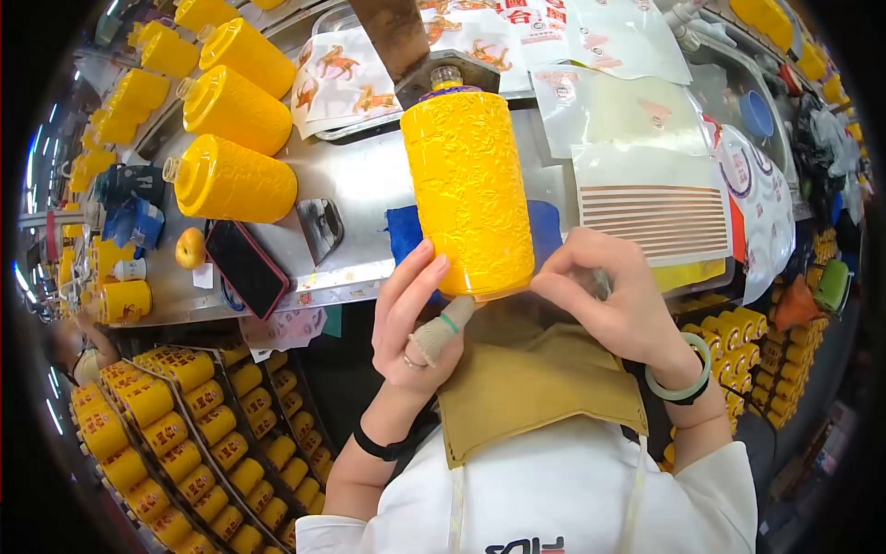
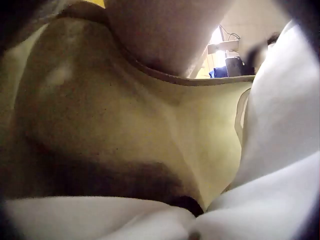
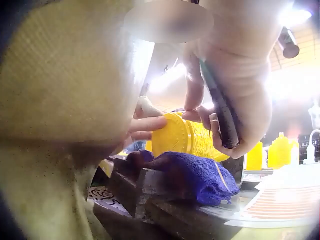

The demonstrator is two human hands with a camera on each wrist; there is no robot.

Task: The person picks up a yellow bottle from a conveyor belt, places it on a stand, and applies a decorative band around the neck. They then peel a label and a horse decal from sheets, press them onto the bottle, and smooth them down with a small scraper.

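Observation:
A yellow bottle (image 1: pixel 466 185) with a raised pattern lies with its clear glass neck in a metal fork and its base toward me. My left hand (image 1: pixel 415 323) holds the base, fingers along the side and the thumb, in a ribbed finger cot (image 1: pixel 434 337), at the bottom edge. At the base's right edge my right hand (image 1: pixel 604 291) has thumb and forefinger together. Its other fingers curl round a dark-handled tool (image 3: pixel 225 115), whose working end is hidden. Under the bottle lies a blue cloth (image 3: pixel 195 175). The left wrist view shows mostly apron.
More yellow bottles (image 1: pixel 235 180) lie at the left, near a phone (image 1: pixel 247 268) and an apple (image 1: pixel 190 247). Printed decal sheets (image 1: pixel 651 217) cover the right side. A rack of yellow bottles (image 1: pixel 185 443) stands low at the left. A blue cup (image 1: pixel 755 113) sits at the far right.

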